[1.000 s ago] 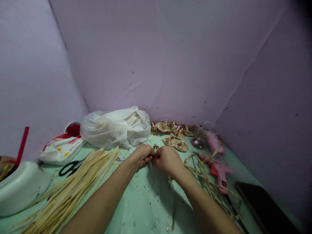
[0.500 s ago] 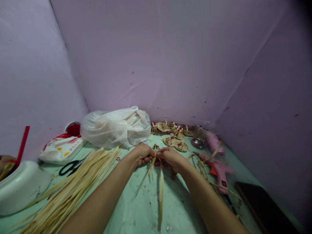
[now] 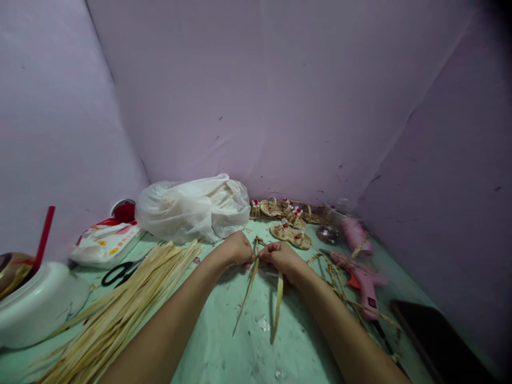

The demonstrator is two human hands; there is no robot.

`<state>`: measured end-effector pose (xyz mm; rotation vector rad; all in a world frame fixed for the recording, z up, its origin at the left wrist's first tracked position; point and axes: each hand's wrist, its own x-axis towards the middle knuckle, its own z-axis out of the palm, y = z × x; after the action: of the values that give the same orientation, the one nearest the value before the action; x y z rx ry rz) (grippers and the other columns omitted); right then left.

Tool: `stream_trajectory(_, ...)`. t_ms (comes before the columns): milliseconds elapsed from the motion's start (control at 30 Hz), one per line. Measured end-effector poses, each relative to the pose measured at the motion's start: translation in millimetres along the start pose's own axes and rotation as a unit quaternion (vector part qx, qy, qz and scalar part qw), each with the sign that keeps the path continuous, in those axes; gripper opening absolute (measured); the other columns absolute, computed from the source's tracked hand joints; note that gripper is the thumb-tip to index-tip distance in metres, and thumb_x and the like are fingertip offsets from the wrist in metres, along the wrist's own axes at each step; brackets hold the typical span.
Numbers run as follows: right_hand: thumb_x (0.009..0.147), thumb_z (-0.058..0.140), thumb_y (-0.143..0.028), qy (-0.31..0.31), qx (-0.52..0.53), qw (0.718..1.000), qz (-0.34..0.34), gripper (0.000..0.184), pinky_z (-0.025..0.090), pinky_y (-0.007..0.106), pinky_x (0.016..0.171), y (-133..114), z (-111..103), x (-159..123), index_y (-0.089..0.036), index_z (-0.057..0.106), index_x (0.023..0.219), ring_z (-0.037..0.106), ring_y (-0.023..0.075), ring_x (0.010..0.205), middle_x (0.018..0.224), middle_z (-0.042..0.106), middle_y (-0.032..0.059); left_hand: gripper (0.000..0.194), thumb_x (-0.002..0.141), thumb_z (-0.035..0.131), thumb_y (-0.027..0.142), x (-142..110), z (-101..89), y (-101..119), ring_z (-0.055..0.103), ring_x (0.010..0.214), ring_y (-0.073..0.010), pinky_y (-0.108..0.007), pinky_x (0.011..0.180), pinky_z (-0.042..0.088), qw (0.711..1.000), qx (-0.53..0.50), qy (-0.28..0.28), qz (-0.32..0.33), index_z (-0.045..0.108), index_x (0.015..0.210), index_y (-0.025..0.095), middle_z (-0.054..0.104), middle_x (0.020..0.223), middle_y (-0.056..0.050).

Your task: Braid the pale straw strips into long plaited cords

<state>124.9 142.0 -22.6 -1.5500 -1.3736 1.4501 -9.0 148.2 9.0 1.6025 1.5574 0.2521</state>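
Note:
My left hand (image 3: 239, 249) is closed at the middle of the table, its fingertips pinching dry straw strips (image 3: 250, 292). Close beside it, my right hand (image 3: 281, 257) pinches another strip (image 3: 277, 309), whose flat end hangs down below the fingers. Between both hands the strips meet in a short braided cord (image 3: 260, 241), its knotted end poking up just beyond the fingertips. How the strips cross inside the grip is hidden. Right of my right hand, more braided cord (image 3: 334, 274) trails over the table.
Loose straw strips (image 3: 132, 301) and black-handled scissors (image 3: 116, 273) lie left. Behind are a white plastic bag (image 3: 196, 210) and woven miniature sandals (image 3: 290, 233) with beads. At right are a pink glue gun (image 3: 366, 282), a pink roll (image 3: 357, 236) and a dark phone (image 3: 438, 338).
My right hand has opened from a tight fist into a pinch, and a hanging strip has come into view and swung right. Both hands stay near the same spot.

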Motion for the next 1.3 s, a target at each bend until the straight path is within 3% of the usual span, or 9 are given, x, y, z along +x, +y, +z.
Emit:
stream_trajectory(167,0.058,0.054,-0.013,0.016,-0.009,1.0,0.001,0.008,0.023,0.019,0.04,0.7,1.1,-0.3,-0.012,0.053,0.05,0.032,0.005,0.037,0.038,0.045,-0.0039,0.013,0.057,0.053,0.015,-12.2,-21.3,-4.6,0.038,0.035,-0.007,-0.019,0.039,0.028,0.999,0.049,-0.007,0.011,0.063,0.064,0.012,0.051,0.045,0.001)
stream_trajectory(267,0.058,0.054,-0.014,0.015,-0.022,1.0,-0.003,0.009,0.024,0.019,0.041,2.0,0.6,0.4,-0.012,0.054,0.049,0.034,0.0052,0.038,0.039,0.046,-0.0035,0.017,0.058,0.054,0.018,-32.9,-45.0,-1.1,0.045,0.041,-0.009,-0.019,0.043,0.031,0.993,0.107,0.052,0.003,0.065,0.07,0.014,0.052,0.047,0.001)
stream_trajectory(367,0.058,0.054,-0.014,0.016,-0.033,0.999,-0.006,0.009,0.025,0.02,0.042,2.6,0.0,0.6,-0.013,0.054,0.049,0.034,0.0058,0.038,0.038,0.045,-0.0035,0.011,0.056,0.055,0.018,-60.7,-72.9,0.7,0.047,0.047,-0.01,-0.019,0.046,0.031,0.972,0.193,0.133,0.034,0.064,0.062,0.016,0.056,0.052,0.0)
stream_trajectory(533,0.058,0.054,-0.015,0.009,-0.043,0.999,0.0,0.011,0.023,0.02,0.042,0.4,-1.1,-1.2,-0.013,0.052,0.047,0.032,0.0059,0.038,0.038,0.043,-0.0036,0.005,0.05,0.058,0.014,-87.0,-101.3,-12.9,0.046,0.045,-0.0123,-0.021,0.044,0.028,0.944,0.302,0.124,-0.049,0.058,0.046,0.016,0.051,0.043,-0.001)
stream_trajectory(633,0.058,0.054,-0.016,0.007,-0.048,0.999,-0.007,0.011,0.022,0.021,0.042,-0.9,-2.0,-2.1,-0.013,0.053,0.048,0.03,0.0056,0.038,0.038,0.044,-0.0034,0.014,0.045,0.06,0.012,-75.5,-94.7,-26.8,0.044,0.039,-0.0122,-0.02,0.041,0.028,0.955,0.269,0.055,-0.108,0.051,0.036,0.017,0.046,0.035,-0.001)
stream_trajectory(933,0.056,0.055,-0.016,0.014,-0.046,0.999,-0.007,0.009,0.023,0.02,0.042,2.4,-1.8,1.5,-0.013,0.053,0.048,0.032,0.0054,0.039,0.04,0.045,-0.0028,0.015,0.036,0.053,0.003,-36.9,-65.8,-51.9,0.046,0.039,-0.0156,-0.023,0.04,0.033,0.953,0.278,0.004,-0.119,0.048,0.033,0.017,0.046,0.033,-0.003)
stream_trajectory(1100,0.056,0.054,-0.015,0.015,-0.041,0.999,-0.006,0.008,0.024,0.02,0.041,4.9,-1.6,3.2,-0.013,0.053,0.048,0.033,0.0057,0.038,0.038,0.044,-0.0034,0.011,0.044,0.05,0.011,-34.2,-63.9,-38.1,0.048,0.046,-0.0131,-0.023,0.049,0.035,0.944,0.326,0.047,-0.018,0.06,0.047,0.015,0.055,0.046,-0.004)
stream_trajectory(1200,0.056,0.054,-0.014,0.017,-0.031,0.999,-0.009,0.009,0.025,0.019,0.041,3.6,-1.1,1.7,-0.013,0.053,0.047,0.033,0.0054,0.038,0.038,0.044,-0.0038,0.019,0.055,0.047,0.018,-28.7,-45.3,-21.7,0.049,0.053,-0.0124,-0.022,0.052,0.033,0.944,0.277,0.152,0.091,0.065,0.061,0.016,0.06,0.058,-0.004)
stream_trajectory(1300,0.056,0.053,-0.013,0.014,-0.013,1.0,-0.013,0.009,0.026,0.019,0.042,1.9,-1.0,-0.1,-0.013,0.053,0.047,0.034,0.0054,0.038,0.038,0.045,-0.0037,0.021,0.06,0.045,0.02,-19.2,-18.2,-12.7,0.048,0.054,-0.0119,-0.021,0.052,0.032,0.956,0.194,0.158,0.156,0.065,0.062,0.015,0.058,0.057,-0.002)
